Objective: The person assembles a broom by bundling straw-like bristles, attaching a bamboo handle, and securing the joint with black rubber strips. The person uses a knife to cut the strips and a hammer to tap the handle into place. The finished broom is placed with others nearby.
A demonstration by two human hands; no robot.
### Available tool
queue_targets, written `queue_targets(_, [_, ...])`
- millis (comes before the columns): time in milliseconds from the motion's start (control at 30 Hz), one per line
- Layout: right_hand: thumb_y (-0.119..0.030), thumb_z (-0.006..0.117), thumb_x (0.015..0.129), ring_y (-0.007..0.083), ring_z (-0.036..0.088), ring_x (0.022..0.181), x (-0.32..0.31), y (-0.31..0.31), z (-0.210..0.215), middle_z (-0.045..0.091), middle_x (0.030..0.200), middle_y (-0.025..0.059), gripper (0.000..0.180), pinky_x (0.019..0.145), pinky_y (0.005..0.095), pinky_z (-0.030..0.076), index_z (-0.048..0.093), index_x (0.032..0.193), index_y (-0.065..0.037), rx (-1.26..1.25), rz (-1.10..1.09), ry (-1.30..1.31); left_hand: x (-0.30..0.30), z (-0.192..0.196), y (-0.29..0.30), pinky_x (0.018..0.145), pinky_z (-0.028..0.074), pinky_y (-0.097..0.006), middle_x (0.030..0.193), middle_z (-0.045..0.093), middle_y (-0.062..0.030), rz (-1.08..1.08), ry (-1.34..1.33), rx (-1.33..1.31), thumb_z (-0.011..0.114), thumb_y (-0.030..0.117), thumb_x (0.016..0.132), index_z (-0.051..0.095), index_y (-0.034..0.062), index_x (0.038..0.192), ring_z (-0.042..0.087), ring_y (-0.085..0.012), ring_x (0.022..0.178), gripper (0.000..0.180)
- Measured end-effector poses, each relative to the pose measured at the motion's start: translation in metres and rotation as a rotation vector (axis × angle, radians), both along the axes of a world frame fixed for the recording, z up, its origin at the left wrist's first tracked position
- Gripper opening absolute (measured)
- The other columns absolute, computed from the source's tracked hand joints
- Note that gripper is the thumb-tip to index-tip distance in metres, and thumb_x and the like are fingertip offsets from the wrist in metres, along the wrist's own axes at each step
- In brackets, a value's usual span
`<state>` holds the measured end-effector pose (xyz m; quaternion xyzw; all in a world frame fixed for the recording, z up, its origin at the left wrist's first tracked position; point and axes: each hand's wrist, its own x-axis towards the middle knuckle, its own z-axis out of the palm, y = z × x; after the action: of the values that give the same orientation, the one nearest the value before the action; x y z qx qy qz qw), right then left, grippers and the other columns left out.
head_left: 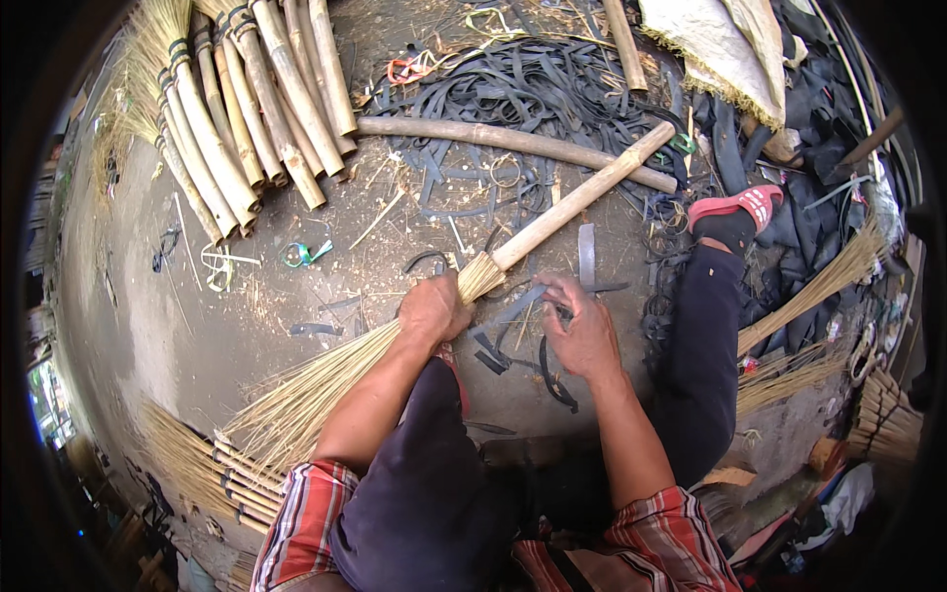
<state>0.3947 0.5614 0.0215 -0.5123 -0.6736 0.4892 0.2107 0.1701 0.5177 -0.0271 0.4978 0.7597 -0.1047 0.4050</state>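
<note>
Knees and dark trousers (434,493) filling lower view; left hand (432,308) clamping broom (473,278) at joint of bamboo handle (582,192) and straw; right hand (584,331) pinching dark rubber strip (523,304), fingers partly closed; binding judged just starting, no wraps showing; finished brooms (247,109) lying stacked upper left

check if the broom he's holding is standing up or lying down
Lying down: the broom slants across the ground, bristles fanned lower left, left hand gripping its neck.

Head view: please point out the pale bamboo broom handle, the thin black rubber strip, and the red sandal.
pale bamboo broom handle (577,197), head view, mid-shaft
thin black rubber strip (523,304), head view, middle, beside right hand
red sandal (738,204), head view, strap
</note>
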Motion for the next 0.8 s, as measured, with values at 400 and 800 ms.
queue_targets(400, [-0.025, 0.067, 0.101, 0.0311, 0.071, 0.073, -0.060, -0.034, -0.037, 0.072, 0.079, 0.0172, 0.028, 0.070, 0.0449, 0.054, 0.067, 0.097, 0.002, -0.359, -0.020, -0.193, -0.003, -0.002, -0.007, 0.088, 0.059, -0.053, 0.105, 0.073, -0.0300, 0.043, -0.039, 0.058, 0.077, 0.038, 0.086, 0.063, -0.0031, 0.119, 0.073, -0.0464, 0.099, 0.054])
queue_targets(800, [-0.022, 0.066, 0.104, 0.0085, 0.054, 0.044, -0.071, -0.044, -0.016, 0.059, 0.057, 0.0027, 0.031, 0.042, 0.0277, 0.041, 0.059, 0.082, -0.002, -0.363, -0.189, -0.044, 0.003, -0.007, -0.012, 0.087, 0.061, -0.050, 0.103, 0.074, -0.0317, 0.132, -0.022, 0.104, 0.080, 0.033, 0.087, 0.034, -0.0067, 0.152, 0.075, -0.0458, 0.096, 0.089])
